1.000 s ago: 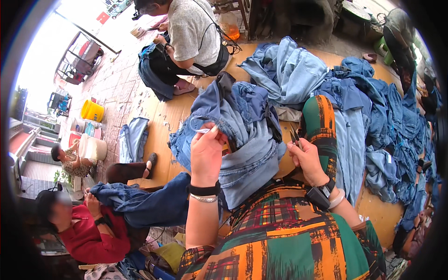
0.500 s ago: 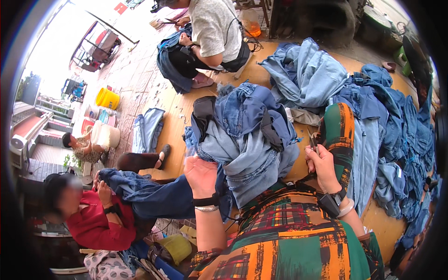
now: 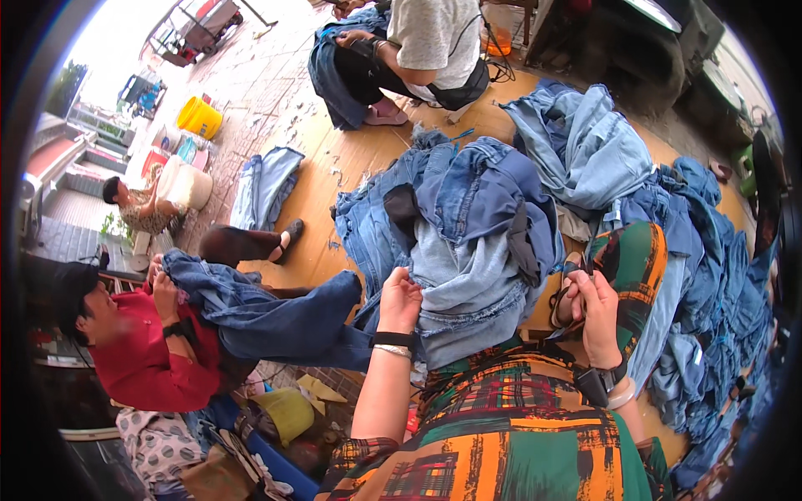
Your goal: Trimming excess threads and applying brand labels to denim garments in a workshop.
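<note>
Across my lap lies a bunched pair of blue jeans, with a pale inside, frayed seams and dark pocket cloth showing. My left hand rests at its left edge. The fingers there are curled in and closed; what they pinch, if anything, is too small to make out. Over by my right knee, my right hand is closed around small dark scissors, mostly covered by the fingers. That hand is apart from the jeans.
Light denim lies heaped beyond my lap, and a large denim pile runs down the right. To the left, a person in red handles dark jeans. Another person sits ahead. Folded jeans lie on the board.
My left hand has turned and moved right, its fingers going from spread to curled against the denim. My right hand has shifted slightly right and down with the scissors. The view has tilted.
</note>
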A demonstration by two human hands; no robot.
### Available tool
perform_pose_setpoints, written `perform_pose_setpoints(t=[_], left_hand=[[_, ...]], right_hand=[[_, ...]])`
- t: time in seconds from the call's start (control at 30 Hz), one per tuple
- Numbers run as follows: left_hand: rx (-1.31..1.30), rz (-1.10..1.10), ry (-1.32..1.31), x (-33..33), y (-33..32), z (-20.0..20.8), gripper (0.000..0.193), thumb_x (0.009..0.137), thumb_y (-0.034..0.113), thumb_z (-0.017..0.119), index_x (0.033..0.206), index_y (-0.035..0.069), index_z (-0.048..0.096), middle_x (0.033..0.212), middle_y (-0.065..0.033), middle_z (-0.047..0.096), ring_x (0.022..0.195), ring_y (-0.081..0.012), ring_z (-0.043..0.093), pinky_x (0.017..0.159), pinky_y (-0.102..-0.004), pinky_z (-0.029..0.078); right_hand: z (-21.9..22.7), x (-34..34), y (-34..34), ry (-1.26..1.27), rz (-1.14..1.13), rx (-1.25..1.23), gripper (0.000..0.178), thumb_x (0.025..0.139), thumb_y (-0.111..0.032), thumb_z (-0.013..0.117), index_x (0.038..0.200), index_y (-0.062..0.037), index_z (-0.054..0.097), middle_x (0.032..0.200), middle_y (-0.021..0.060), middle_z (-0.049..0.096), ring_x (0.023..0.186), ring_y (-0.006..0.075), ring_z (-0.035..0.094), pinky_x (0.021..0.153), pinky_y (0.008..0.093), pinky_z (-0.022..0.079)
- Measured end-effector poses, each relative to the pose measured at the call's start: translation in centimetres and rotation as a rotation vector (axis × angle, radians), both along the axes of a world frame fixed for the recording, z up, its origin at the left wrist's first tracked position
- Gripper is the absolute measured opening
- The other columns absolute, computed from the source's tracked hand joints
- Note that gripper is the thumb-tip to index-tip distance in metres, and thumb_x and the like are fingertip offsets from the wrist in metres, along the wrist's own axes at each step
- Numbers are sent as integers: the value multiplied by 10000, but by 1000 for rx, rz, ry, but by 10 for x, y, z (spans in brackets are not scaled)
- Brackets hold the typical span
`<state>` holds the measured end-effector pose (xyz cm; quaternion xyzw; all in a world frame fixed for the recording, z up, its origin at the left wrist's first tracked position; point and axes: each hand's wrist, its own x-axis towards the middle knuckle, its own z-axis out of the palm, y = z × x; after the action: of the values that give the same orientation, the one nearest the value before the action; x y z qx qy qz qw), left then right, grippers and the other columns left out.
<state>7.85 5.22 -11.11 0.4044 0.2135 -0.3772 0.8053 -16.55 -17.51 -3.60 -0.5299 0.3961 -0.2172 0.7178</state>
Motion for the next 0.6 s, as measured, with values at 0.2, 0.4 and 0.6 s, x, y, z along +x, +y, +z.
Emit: perform_pose_setpoints(t=[0.2,0.4,0.6], left_hand=[[601,334,-752,0,-27,43,114,865,44,621,976,48,593,906,-9,589,705,-83,523,615,-222,436],[608,-112,-1260,-9,-68,110,309,751,94,771,998,23,598,882,-62,559,692,-137,531,626,-278,454],[625,-222,-1083,-9,-76,90,172,781,92,720,885,3,615,725,-77,598,567,-150,572,555,-298,457]], right_hand=[[37,35,-4,-40,171,-252,151,960,-148,593,1048,-29,621,753,-26,586,529,-7,424,473,172,334],[69,85,7,23,336,-444,96,925,-89,621,989,-18,633,743,-41,552,615,19,432,552,200,344],[74,107,15,67,443,-560,92,904,-77,640,945,5,627,725,-15,531,614,39,427,549,222,340]])
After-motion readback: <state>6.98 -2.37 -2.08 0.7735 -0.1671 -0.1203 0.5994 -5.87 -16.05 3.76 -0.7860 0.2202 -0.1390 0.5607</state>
